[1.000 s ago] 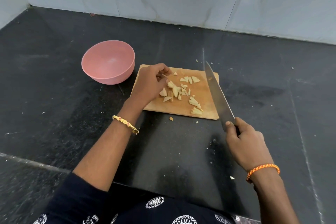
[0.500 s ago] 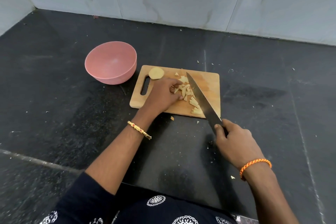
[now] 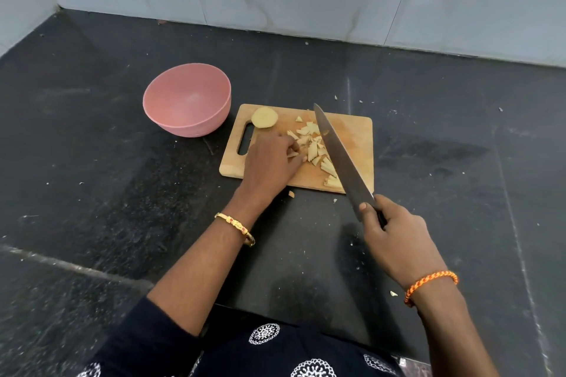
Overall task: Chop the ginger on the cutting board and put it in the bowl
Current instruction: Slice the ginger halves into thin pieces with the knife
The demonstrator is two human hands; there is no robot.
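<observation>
board [image 3: 352,135]: wooden, on black counter [image 3: 92,162], handle slot at its left end
ginger bits [image 3: 315,147]: loose pile mid-board, a few more at the near edge under the blade; one bit off the board on the counter just in front
ginger chunk [image 3: 264,117]: uncut round piece, far-left corner of board, beside the slot
bowl [image 3: 186,99]: pink, upright, just left of board, nothing seen inside
my left hand [image 3: 271,159]: palm down on board, fingers curled and bunched against the left side of the pile; whether I'm pinching a bit, cannot tell
my right hand [image 3: 395,232]: fingers wrapped round knife handle, thumb on blade base, hand over counter in front of board
knife [image 3: 340,159]: blade slants across board, tip toward far edge, lying along right side of pile
wrists: gold bangle left, orange thread band right
</observation>
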